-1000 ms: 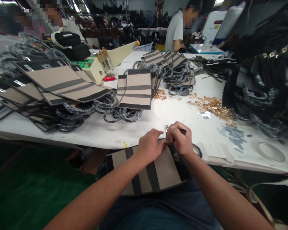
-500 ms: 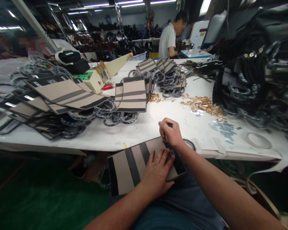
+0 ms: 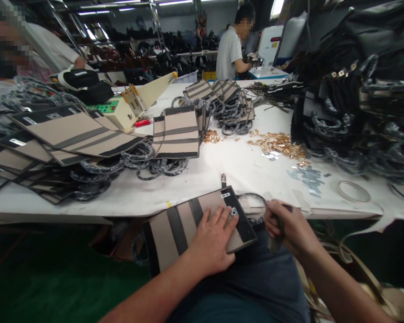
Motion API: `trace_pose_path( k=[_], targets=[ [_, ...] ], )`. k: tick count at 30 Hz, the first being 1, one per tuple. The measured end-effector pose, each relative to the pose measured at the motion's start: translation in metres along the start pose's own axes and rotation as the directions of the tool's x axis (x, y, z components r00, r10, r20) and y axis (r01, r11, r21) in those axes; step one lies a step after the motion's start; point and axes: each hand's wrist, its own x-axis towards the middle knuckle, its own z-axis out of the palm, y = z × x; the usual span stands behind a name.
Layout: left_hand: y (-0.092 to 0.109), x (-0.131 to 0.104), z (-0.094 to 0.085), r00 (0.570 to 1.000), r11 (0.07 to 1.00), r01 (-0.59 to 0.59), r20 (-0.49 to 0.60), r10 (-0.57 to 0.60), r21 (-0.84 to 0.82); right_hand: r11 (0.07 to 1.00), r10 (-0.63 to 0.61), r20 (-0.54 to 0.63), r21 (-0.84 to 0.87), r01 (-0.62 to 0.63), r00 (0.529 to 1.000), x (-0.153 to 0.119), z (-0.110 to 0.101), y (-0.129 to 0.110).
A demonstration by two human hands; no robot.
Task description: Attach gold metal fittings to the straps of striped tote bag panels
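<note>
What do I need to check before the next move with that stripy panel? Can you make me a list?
1. Left grip resting on the striped panel: ok, fingers spread across it.
2. Right grip off the panel: ok, it is out to the right, curled around something.
3. Blurry thing in the right grip easy to recognise: cannot tell, too smeared.
4. Slotted silver plate uncovered: ok, in plain view.
5. Other silver plate well away from fingers: not ok, the left grip is right by it.
6. Gold pieces apart from the panel: ok, they lie beyond it.
</note>
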Motion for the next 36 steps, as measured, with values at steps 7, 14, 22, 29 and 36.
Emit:
trace_pose_path(
  k=[7,14,22,29,36],
  targets=[
    [0.003,0.005,0.005,1.0,0.998,-0.009,-0.018,0.01,0.062,0.999,-0.045,-0.089,0.008,0.046,0.995,-0.025,-0.021,0.033],
    [0.006,0.002,0.01,0.999,0.999,-0.003,-0.036,0.005,0.046,0.852,-0.439,-0.103,0.269,0.45,0.893,0.027,0.048,-0.026],
    [0.004,0.005,0.006,0.999,0.998,-0.038,-0.005,0.038,0.05,0.879,-0.357,-0.134,0.286,0.381,0.924,0.07,0.059,0.006],
    [-0.003,0.006,0.013,0.998,0.998,-0.058,-0.018,0.058,0.012,0.876,-0.26,-0.137,0.383,0.293,0.956,0.08,0.051,0.009],
    [-0.006,0.005,0.018,0.997,0.997,-0.057,-0.049,0.055,-0.042,0.9,-0.415,0.039,0.164,0.404,0.909,0.066,0.071,0.01]
  ],
)
